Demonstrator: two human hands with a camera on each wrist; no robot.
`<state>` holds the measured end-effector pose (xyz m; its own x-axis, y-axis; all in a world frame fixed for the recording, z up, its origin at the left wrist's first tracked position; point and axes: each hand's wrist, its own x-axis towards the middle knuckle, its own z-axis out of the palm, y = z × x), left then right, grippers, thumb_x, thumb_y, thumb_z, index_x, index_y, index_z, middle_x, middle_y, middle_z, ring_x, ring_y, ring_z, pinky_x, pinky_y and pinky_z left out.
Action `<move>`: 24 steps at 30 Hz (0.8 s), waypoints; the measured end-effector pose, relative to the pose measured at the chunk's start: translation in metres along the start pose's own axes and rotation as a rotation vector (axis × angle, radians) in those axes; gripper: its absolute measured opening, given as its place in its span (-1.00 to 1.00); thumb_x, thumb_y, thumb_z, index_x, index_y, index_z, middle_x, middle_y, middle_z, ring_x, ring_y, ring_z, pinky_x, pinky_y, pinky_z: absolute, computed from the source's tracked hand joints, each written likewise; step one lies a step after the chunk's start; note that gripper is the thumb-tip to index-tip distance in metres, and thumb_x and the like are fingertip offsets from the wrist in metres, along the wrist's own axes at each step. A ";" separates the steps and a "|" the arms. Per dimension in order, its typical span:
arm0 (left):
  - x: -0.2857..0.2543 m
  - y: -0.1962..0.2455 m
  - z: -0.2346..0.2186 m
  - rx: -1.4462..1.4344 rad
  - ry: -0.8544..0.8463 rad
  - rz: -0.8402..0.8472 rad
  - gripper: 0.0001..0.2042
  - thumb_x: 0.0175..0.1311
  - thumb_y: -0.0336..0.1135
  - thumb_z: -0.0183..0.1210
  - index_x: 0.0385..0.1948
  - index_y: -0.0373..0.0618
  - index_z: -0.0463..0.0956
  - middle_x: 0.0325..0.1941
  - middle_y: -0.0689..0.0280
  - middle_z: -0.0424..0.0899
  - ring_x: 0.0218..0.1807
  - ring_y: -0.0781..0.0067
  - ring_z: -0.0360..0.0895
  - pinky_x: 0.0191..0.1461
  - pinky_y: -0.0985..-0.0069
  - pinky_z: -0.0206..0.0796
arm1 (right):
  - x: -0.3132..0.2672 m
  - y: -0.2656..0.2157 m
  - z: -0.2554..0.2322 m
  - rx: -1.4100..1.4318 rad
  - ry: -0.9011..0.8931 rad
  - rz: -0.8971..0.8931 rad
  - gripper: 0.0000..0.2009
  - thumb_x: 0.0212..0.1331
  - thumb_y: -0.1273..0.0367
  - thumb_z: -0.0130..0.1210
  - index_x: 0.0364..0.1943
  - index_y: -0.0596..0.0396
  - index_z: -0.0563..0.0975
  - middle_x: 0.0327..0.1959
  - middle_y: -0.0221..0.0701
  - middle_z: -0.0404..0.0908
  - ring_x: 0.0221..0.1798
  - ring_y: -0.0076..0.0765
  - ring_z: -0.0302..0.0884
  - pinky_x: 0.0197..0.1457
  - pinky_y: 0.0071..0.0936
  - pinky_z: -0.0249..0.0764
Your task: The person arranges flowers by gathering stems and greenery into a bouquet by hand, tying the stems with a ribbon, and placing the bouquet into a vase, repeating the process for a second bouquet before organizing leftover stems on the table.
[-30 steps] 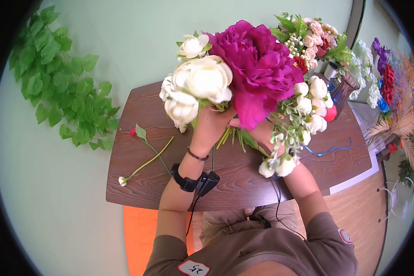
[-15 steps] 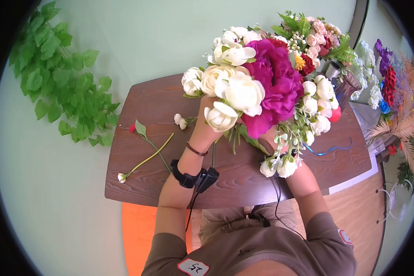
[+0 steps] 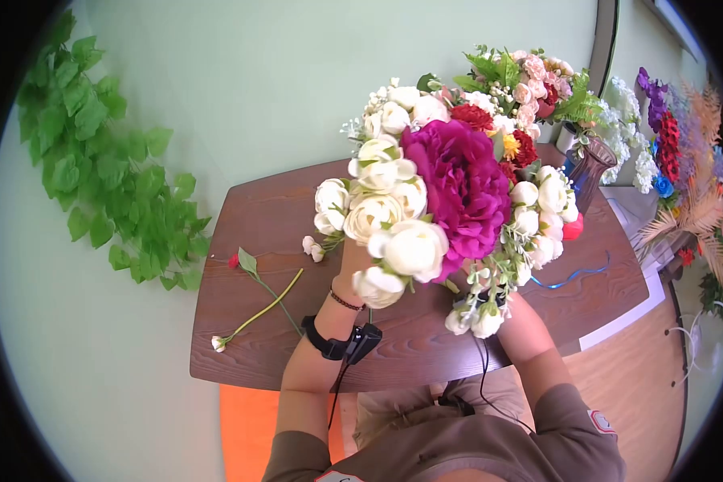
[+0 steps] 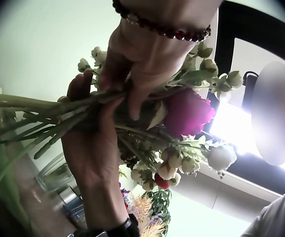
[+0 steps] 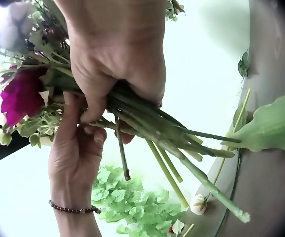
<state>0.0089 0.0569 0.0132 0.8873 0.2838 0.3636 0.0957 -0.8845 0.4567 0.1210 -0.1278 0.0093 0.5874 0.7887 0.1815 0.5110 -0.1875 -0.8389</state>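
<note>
In the head view a large bouquet (image 3: 377,217) of artificial flowers fills the space over the table, its blooms facing the camera. A big magenta peony (image 3: 462,193) stands at its centre, with white blooms to the left and right and small red and yellow ones behind. The bouquet hides most of both hands there. In the right wrist view my right hand (image 5: 120,64) grips the bundled green stems (image 5: 157,128) from above. My left hand (image 4: 150,59), a beaded bracelet at its wrist, pinches the stems just below the flower heads. Cut stem ends stick out freely past the hands.
On the table's (image 3: 249,217) left side lie a white bud on a stem (image 3: 218,344), a red flower (image 3: 234,261) and small white blooms (image 3: 313,249). A blue ribbon (image 3: 574,277) lies right, with a glass vase (image 3: 593,165) behind. Green leaves (image 3: 120,161) hang on the wall.
The bouquet has turned, bringing its white, red and yellow blooms into sight around the peony. It also sits lower in the head view, which has shifted slightly. Both hands stay at the stems.
</note>
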 end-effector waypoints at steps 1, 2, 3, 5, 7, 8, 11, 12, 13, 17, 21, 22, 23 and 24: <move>0.000 -0.004 0.004 0.092 -0.047 -0.053 -0.59 0.26 -0.12 0.01 0.07 -0.14 0.29 -0.12 0.17 0.53 -0.23 0.26 0.54 -0.17 0.38 0.46 | 0.008 -0.003 -0.002 0.000 0.003 -0.007 -0.51 0.02 0.15 0.19 -0.01 0.19 0.46 -0.09 -0.28 0.52 -0.05 -0.35 0.40 0.12 -0.43 0.31; 0.002 -0.007 0.009 0.184 -0.092 -0.105 -0.54 0.30 -0.07 -0.02 0.13 -0.13 0.25 -0.09 0.17 0.51 -0.22 0.26 0.53 -0.17 0.38 0.48 | 0.005 -0.003 -0.003 0.000 0.006 -0.014 -0.51 0.02 0.16 0.19 -0.01 0.19 0.46 -0.09 -0.28 0.52 -0.05 -0.35 0.40 0.12 -0.43 0.31; 0.008 0.000 0.005 -0.528 0.004 0.004 -0.60 0.35 -0.12 -0.12 0.14 -0.12 0.24 0.11 0.15 0.42 0.12 0.24 0.40 0.15 0.25 0.33 | -0.005 0.000 -0.003 0.000 0.009 -0.020 -0.51 0.02 0.16 0.19 -0.01 0.19 0.46 -0.09 -0.28 0.52 -0.05 -0.35 0.40 0.12 -0.43 0.31; 0.007 0.008 -0.002 -0.445 0.058 0.066 -0.63 0.28 -0.17 -0.06 0.07 -0.11 0.29 0.04 0.16 0.46 0.06 0.21 0.42 0.11 0.26 0.33 | -0.008 0.002 -0.005 0.002 0.012 -0.029 -0.51 0.02 0.17 0.19 -0.01 0.19 0.46 -0.09 -0.28 0.52 -0.05 -0.35 0.40 0.12 -0.43 0.31; 0.006 0.015 -0.009 -0.282 0.167 0.184 -0.69 0.14 -0.28 0.07 -0.06 -0.11 0.41 -0.11 0.17 0.53 -0.06 0.14 0.47 0.04 0.26 0.34 | -0.001 -0.002 -0.007 0.006 0.015 -0.037 -0.51 0.02 0.17 0.19 -0.01 0.19 0.45 -0.09 -0.28 0.52 -0.05 -0.36 0.40 0.11 -0.43 0.31; 0.005 0.017 -0.011 -0.200 0.220 0.242 -0.71 0.07 -0.33 0.13 -0.13 -0.10 0.47 -0.18 0.17 0.57 -0.12 0.11 0.49 0.00 0.26 0.34 | -0.011 0.000 -0.001 0.007 0.016 -0.041 -0.51 0.02 0.17 0.19 -0.01 0.19 0.45 -0.09 -0.28 0.52 -0.05 -0.36 0.40 0.11 -0.43 0.31; 0.007 0.009 -0.005 0.022 0.283 0.340 -0.72 0.00 -0.38 0.18 -0.18 -0.11 0.52 -0.22 0.17 0.60 -0.15 0.06 0.50 -0.03 0.25 0.33 | 0.012 -0.011 -0.005 0.009 0.022 -0.055 -0.52 0.02 0.18 0.19 0.00 0.20 0.45 -0.09 -0.29 0.52 -0.05 -0.36 0.40 0.11 -0.43 0.31; 0.009 0.009 -0.007 0.160 0.292 0.375 -0.70 0.01 -0.37 0.18 -0.16 -0.11 0.51 -0.19 0.16 0.59 -0.12 0.05 0.50 -0.01 0.23 0.32 | 0.007 -0.014 -0.001 0.008 0.024 -0.060 -0.52 0.03 0.19 0.19 0.00 0.20 0.45 -0.09 -0.29 0.52 -0.05 -0.36 0.40 0.11 -0.43 0.31; 0.010 0.009 -0.008 0.300 0.300 0.408 -0.69 0.01 -0.37 0.17 -0.14 -0.12 0.50 -0.15 0.14 0.58 -0.09 0.03 0.49 0.00 0.22 0.31 | 0.012 -0.018 0.001 0.009 0.026 -0.065 -0.52 0.03 0.19 0.19 0.00 0.20 0.45 -0.09 -0.29 0.52 -0.05 -0.36 0.40 0.11 -0.43 0.31; 0.002 0.022 -0.007 0.240 0.335 0.428 -0.61 0.01 -0.34 0.19 -0.06 -0.14 0.45 -0.11 0.10 0.56 -0.03 0.05 0.47 0.04 0.21 0.28 | 0.021 -0.023 0.005 0.011 0.035 -0.080 -0.52 0.03 0.20 0.18 0.00 0.20 0.44 -0.09 -0.29 0.51 -0.05 -0.37 0.39 0.11 -0.43 0.32; -0.012 0.031 -0.002 0.258 0.388 0.519 -0.53 0.00 -0.32 0.22 0.03 -0.15 0.39 -0.13 0.09 0.56 -0.04 0.11 0.49 0.04 0.26 0.30 | 0.013 -0.018 0.002 0.023 0.031 -0.075 -0.53 0.03 0.22 0.18 0.00 0.20 0.44 -0.09 -0.29 0.51 -0.05 -0.37 0.39 0.11 -0.43 0.32; -0.013 0.044 -0.014 0.263 0.403 0.541 -0.51 -0.01 -0.32 0.23 0.05 -0.15 0.38 -0.13 0.09 0.56 -0.04 0.12 0.49 0.05 0.27 0.30 | 0.013 -0.017 0.002 0.026 0.029 -0.075 -0.53 0.03 0.22 0.18 0.00 0.20 0.44 -0.08 -0.29 0.51 -0.05 -0.37 0.39 0.11 -0.43 0.32; -0.011 0.054 -0.029 -0.224 -0.275 0.079 -0.51 0.09 -0.33 0.19 0.11 -0.16 0.32 -0.04 0.11 0.54 -0.02 0.25 0.51 0.02 0.35 0.33 | 0.005 -0.015 0.004 0.028 0.026 -0.075 -0.53 0.03 0.22 0.18 0.00 0.20 0.44 -0.08 -0.29 0.51 -0.05 -0.37 0.39 0.10 -0.43 0.32; -0.012 0.045 -0.005 -0.554 -0.132 0.138 -0.54 0.16 -0.34 0.13 0.13 -0.15 0.30 0.02 0.13 0.52 0.01 0.29 0.50 0.04 0.39 0.33 | 0.006 -0.015 0.004 0.031 0.025 -0.075 -0.53 0.03 0.23 0.18 0.01 0.20 0.43 -0.08 -0.29 0.51 -0.05 -0.38 0.39 0.10 -0.43 0.32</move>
<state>0.0005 0.0158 0.0335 0.9268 0.1002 0.3620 -0.2432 -0.5744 0.7816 0.1144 -0.1177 0.0209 0.5638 0.7850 0.2568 0.5350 -0.1103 -0.8376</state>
